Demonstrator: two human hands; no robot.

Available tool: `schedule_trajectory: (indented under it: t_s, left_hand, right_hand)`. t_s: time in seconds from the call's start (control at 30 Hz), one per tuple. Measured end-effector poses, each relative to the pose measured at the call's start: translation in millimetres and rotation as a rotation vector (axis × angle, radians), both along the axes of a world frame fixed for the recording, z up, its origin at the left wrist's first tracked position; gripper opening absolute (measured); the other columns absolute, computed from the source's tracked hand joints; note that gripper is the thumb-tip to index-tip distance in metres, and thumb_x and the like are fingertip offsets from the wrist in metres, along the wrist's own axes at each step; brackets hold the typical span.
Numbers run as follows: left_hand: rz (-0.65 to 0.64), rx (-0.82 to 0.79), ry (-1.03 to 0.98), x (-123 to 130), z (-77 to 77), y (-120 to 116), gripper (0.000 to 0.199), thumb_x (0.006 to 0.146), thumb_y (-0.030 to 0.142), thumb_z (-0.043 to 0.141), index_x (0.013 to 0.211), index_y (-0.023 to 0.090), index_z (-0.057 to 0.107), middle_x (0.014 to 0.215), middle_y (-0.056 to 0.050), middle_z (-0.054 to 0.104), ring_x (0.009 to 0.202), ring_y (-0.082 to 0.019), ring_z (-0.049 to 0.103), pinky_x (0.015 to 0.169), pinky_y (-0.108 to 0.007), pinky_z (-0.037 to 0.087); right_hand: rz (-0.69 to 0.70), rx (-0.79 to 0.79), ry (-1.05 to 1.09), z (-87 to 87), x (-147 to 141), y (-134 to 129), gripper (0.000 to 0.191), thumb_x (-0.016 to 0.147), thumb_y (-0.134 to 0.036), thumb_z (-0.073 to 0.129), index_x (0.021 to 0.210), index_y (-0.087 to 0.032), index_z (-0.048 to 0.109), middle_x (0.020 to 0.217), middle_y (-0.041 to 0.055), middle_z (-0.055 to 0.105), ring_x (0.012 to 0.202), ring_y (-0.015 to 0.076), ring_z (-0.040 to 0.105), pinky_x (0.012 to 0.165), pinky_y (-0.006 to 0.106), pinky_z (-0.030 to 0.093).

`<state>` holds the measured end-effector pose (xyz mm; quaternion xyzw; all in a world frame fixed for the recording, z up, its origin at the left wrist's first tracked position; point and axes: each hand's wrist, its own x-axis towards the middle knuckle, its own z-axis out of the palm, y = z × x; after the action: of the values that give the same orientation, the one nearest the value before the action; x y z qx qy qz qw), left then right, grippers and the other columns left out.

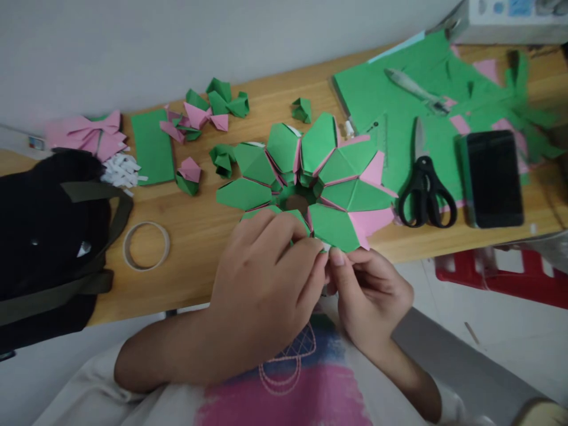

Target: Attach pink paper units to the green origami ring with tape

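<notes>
A ring-shaped paper flower (251, 194), folded from green and pink paper with a hollow middle, lies at the table's front edge. My left hand (266, 266) is curled over its near side, fingers closed on the edge and hiding the petals there. Beside it my right hand (373, 290) pinches with thumb and forefinger at the same near edge. A small white piece (326, 246) shows between the fingertips of both hands; what it is I cannot make out. Pink paper flaps (375, 223) stick out on the flower's right side.
Black scissors (426, 189), a phone (494, 177), a utility knife (415, 87) and green paper sheets (355, 83) lie on the right. Folded paper pieces (219, 97), a tape roll (146, 246), white paper strips (122, 170) and a black bag (48, 236) are on the left.
</notes>
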<state>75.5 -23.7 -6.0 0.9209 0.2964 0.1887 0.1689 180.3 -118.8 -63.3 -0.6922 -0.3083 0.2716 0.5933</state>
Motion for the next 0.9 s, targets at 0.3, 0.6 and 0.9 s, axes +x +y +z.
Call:
schedule_trajectory:
  t_s: [0.3,0.6,0.9]
  left_hand:
    - [0.056,0.129,0.084,1.0,0.9,-6.4,0.017,0.090,0.024,0.056,0.075,0.020,0.063,0.074,-0.005,0.060,0.069,-0.020,0.053,0.063,-0.037,0.040]
    - [0.100,0.167,0.117,2.6,0.6,-11.2,0.019,0.090,0.024,0.054,0.071,0.024,0.056,0.070,-0.001,0.057,0.068,-0.019,0.053,0.065,-0.036,0.036]
    - [0.079,0.176,0.088,0.3,-0.6,-8.2,0.019,0.088,0.020,0.056,0.070,0.023,0.058,0.068,-0.002,0.058,0.066,-0.020,0.052,0.063,-0.037,0.036]
  right_hand:
    - [0.055,0.028,-0.022,-0.9,0.2,-1.0,0.018,0.085,-0.014,0.066,0.069,-0.021,0.064,0.054,-0.0081,0.062,0.044,0.0046,0.051,0.045,0.017,0.042]
    - [0.060,0.035,-0.169,1.1,0.4,-0.8,0.018,0.083,-0.012,0.069,0.068,-0.020,0.062,0.054,-0.0109,0.059,0.046,0.0014,0.050,0.050,0.013,0.041]
    - [0.046,0.012,-0.166,-1.4,0.4,-1.6,0.017,0.083,-0.014,0.069,0.069,-0.020,0.061,0.053,-0.0100,0.056,0.046,0.0033,0.048,0.048,0.016,0.041]
